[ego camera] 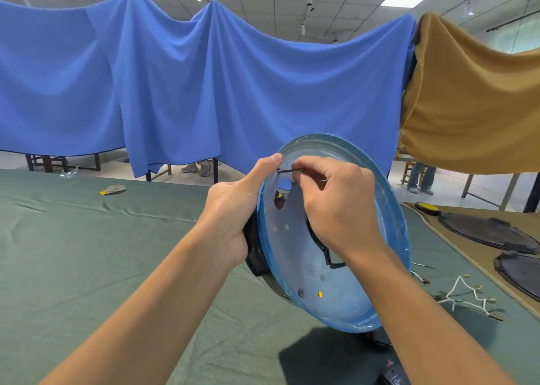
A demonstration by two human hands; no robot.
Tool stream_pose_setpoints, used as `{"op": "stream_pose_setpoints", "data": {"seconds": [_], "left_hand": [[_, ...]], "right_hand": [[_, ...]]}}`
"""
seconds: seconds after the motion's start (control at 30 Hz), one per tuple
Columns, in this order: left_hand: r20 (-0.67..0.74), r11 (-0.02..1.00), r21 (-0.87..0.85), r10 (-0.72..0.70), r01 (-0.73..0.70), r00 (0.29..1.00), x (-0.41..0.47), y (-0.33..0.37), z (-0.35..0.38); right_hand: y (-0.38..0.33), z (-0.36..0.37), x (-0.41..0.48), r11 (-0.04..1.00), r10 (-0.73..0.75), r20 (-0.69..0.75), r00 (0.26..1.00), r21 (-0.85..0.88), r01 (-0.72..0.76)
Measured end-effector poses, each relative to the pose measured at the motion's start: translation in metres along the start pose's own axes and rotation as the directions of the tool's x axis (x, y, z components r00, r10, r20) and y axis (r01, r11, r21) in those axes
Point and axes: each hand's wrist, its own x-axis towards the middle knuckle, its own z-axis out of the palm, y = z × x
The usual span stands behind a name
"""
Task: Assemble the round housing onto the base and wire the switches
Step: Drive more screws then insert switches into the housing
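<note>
Head view puts our right hand (339, 206) inside the dish of the round housing (344, 300). Its thumb and forefinger are closed in a pinch on a thin dark pin (287, 171), perhaps a screw or small tool, though we cannot tell which. The other fingers are curled loosely behind. The pin lies roughly level, its tip aimed at the inner wall near the upper left rim. We judge this to be a fastening step joining housing to base.

Our left hand (233, 206) clamps that same side. The thumb runs up along the rim just beside the pin's tip, and the fingers wrap behind, out of sight, around the black base (254, 250) at the housing's back. We take this grip to be a brace that presses the two parts together and steadies the wall against the push of the pin.

The housing stands tilted on its lower edge on the green table (87, 253), open face toward us. That would let us see the holes in its floor and reach in from the right.

Further right, a white wire (464, 295) with small metal ends lies loose on the cloth, apart from the housing, so the wiring looks not yet begun. Beyond it, spare black plates (485, 232) rest on a tan mat.
</note>
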Motion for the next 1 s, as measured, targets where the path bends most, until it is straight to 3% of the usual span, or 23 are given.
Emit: {"op": "stream_pose_setpoints", "data": {"seconds": [0.13,0.27,0.37,0.47,0.57,0.77,0.87,1.0], "left_hand": [[-0.004,1.000,-0.019,-0.002,0.002,1.000,-0.001,-0.003,0.003],[-0.001,0.998,-0.055,-0.035,0.035,0.999,0.003,-0.004,0.001],[-0.003,0.991,-0.118,-0.066,0.065,0.998,0.009,-0.007,-0.008],[-0.031,0.979,-0.162,-0.131,0.124,0.991,0.015,-0.012,-0.021],[-0.030,0.958,-0.207,-0.209,0.198,0.978,0.016,-0.021,-0.034],[-0.080,0.931,-0.248,-0.295,0.268,0.952,0.016,-0.043,-0.055],[-0.101,0.914,-0.279,-0.332,0.293,0.938,0.020,-0.046,-0.061],[-0.172,0.876,-0.366,-0.396,0.315,0.902,0.027,-0.043,-0.071]], "right_hand": [[-0.002,0.001,0.002,0.993,-0.064,0.059,0.996,-0.096,0.070],[-0.006,0.006,0.007,0.984,-0.039,0.137,0.990,-0.169,0.062],[-0.015,0.017,0.018,0.957,-0.047,0.263,0.964,-0.266,0.120],[-0.024,0.031,0.028,0.940,0.015,0.444,0.896,-0.313,0.140],[-0.025,0.045,0.029,0.966,0.103,0.610,0.785,-0.250,0.067],[-0.018,0.072,0.016,0.978,0.206,0.705,0.679,-0.156,-0.135],[-0.014,0.069,0.012,0.974,0.224,0.667,0.711,-0.168,-0.149],[-0.001,0.031,0.008,0.967,0.245,0.450,0.859,-0.178,-0.183]]}}
